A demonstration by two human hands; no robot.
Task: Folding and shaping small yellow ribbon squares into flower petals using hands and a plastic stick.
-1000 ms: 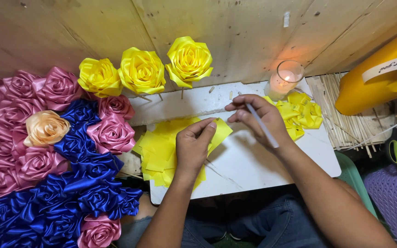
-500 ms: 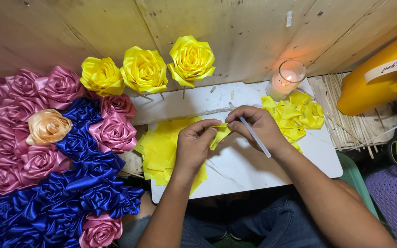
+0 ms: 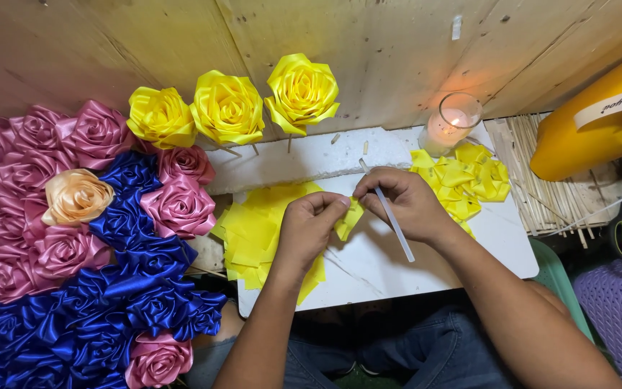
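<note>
Left hand [image 3: 309, 229] and right hand [image 3: 406, 203] meet over the white worktop [image 3: 426, 266], both grips closed on a folded yellow ribbon piece [image 3: 348, 217] — largely hidden by fingers. The right grip also holds a white stick [image 3: 389, 213]. Cut yellow squares [image 3: 253, 230] lie left, partly covered; a candle [image 3: 449, 130] stands far right.
</note>
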